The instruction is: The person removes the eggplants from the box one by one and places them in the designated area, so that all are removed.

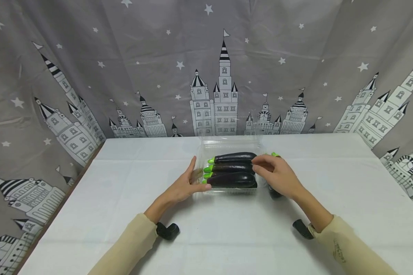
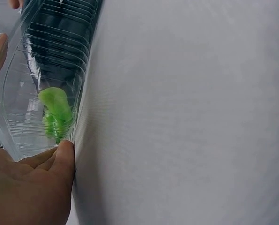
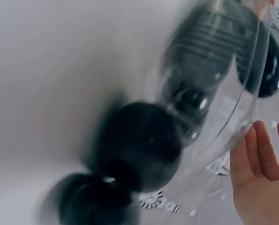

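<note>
Person wears long beige sleeves on both arms: left sleeve (image 1: 124, 248), right sleeve (image 1: 354, 248). Right sleeve has a small dark marking or print on the forearm. Cuffs end at the wrists. Black rounded camera unit strapped under each wrist: left wrist camera (image 1: 167, 230), right wrist camera (image 1: 302, 228). Left hand (image 1: 182, 187) and right hand (image 1: 278, 175) are bare, no gloves, rings or watch visible.

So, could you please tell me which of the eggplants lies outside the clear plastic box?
The eggplant beside the box's right end, mostly hidden behind the right hand. Its green stem tip shows past the fingers; the others lie stacked inside the clear plastic box.
</note>
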Action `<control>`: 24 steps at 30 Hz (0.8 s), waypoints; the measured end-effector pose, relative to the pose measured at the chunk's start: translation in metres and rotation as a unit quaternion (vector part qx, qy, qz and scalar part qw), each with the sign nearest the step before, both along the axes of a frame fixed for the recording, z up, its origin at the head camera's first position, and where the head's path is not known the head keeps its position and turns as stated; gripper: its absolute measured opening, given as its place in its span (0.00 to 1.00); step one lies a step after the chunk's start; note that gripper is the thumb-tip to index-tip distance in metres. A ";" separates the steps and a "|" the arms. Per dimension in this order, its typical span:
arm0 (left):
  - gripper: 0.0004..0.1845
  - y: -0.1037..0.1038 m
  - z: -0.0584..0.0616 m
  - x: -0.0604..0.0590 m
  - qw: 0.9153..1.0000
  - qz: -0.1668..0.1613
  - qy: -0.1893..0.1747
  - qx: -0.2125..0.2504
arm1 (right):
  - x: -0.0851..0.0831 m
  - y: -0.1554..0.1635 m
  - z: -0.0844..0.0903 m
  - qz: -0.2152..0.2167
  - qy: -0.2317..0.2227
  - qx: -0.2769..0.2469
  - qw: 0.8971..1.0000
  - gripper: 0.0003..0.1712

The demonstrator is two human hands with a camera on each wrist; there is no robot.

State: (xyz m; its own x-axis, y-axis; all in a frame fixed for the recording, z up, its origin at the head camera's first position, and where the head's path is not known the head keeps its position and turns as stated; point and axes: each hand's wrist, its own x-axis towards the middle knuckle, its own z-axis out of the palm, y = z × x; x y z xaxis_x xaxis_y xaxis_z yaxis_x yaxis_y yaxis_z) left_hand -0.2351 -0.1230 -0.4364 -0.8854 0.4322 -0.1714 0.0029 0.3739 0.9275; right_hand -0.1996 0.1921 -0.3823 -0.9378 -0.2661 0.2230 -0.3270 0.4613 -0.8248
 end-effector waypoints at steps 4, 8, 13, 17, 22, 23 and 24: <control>0.64 0.000 -0.001 0.000 1.000 -0.002 0.000 0.003 | 0.001 -0.015 0.004 0.013 -0.002 -0.017 1.000 0.15; 0.63 0.000 -0.001 -0.001 1.000 -0.002 -0.001 0.007 | 0.001 -0.032 0.010 0.034 -0.007 -0.024 0.999 0.15; 0.63 0.000 0.000 0.000 1.000 -0.001 -0.003 0.012 | -0.002 -0.051 0.017 0.049 -0.020 -0.032 0.998 0.14; 0.62 0.000 0.000 0.000 1.000 -0.001 -0.005 0.012 | -0.008 -0.061 0.017 0.060 -0.017 -0.042 0.997 0.13; 0.62 -0.001 0.001 0.000 1.000 -0.003 -0.004 0.009 | -0.013 -0.070 0.013 0.087 -0.018 -0.023 0.996 0.14; 0.62 -0.001 0.000 0.000 1.000 -0.003 -0.004 0.010 | -0.013 -0.071 0.012 0.093 -0.017 -0.014 0.995 0.14; 0.62 0.000 0.000 0.000 1.000 -0.004 -0.004 0.010 | -0.014 -0.072 0.010 0.100 -0.017 -0.005 0.995 0.14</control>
